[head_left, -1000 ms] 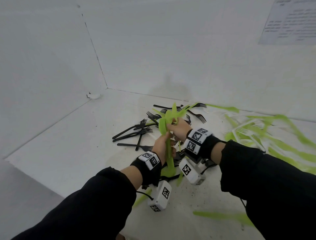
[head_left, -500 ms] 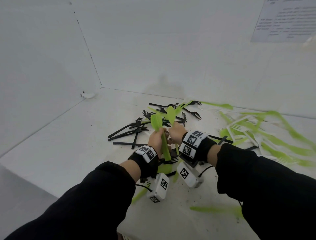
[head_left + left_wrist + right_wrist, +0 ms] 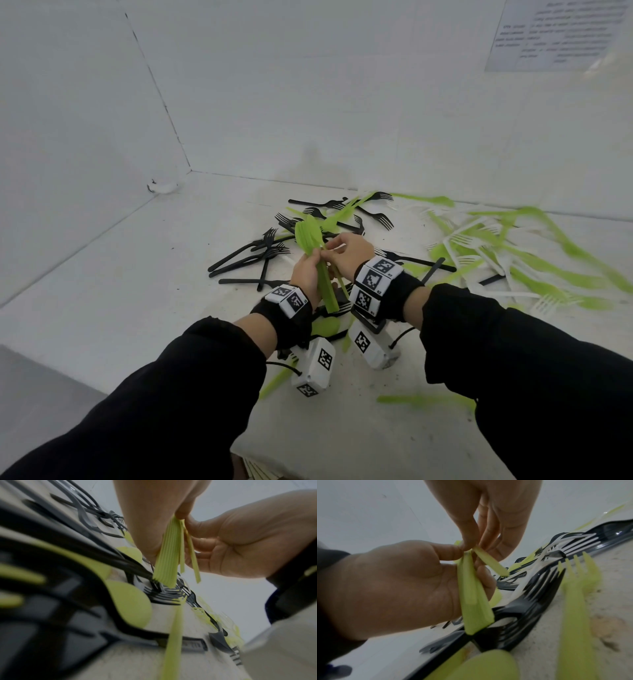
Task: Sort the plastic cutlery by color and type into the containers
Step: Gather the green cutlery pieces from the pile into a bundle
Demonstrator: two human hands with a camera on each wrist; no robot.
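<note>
Left hand gripped a bundle of green spoons above the black forks. Right hand pinched one green handle beside the bundle. Wrist views alone showed that handle splayed apart from the stack; head view alone showed the bowls fanned upward. Since 0.5 s ago, the hands were nearer together.

Forks lie left of the hands, mixed cutlery right, on the table.
</note>
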